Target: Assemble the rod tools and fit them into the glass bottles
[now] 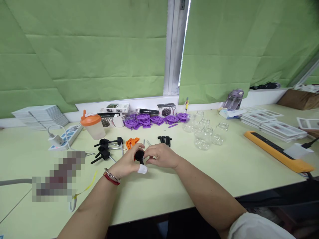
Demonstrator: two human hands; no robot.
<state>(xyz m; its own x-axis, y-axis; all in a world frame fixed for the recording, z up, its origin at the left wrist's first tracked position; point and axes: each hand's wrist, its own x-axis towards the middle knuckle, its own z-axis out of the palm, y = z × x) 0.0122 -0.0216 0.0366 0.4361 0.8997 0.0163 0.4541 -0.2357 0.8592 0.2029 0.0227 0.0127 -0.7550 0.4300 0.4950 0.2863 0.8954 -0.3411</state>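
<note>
My left hand (128, 162), its thumb wrapped in white tape, grips a black plastic part (140, 155) with a rounded head and a short stem. Against the right side of that part, my right hand (161, 155) is closed in a pinch; a small shiny bit shows at its fingertips, too small to name. Left of the hands lie black plastic pieces with metal rods (106, 151). Just beyond them are orange plastic clips (132, 142), thin metal rods (149, 142) and a group of small black T-shaped pieces (164, 140).
Purple plastic parts (157, 120) and cup holder boxes (113, 120) line the back. An orange-lidded cup (93, 126) and a power strip (67, 136) stand left. Several clear glass jars (206, 136), an orange-black power strip (276, 151) and card stacks (274, 126) are right.
</note>
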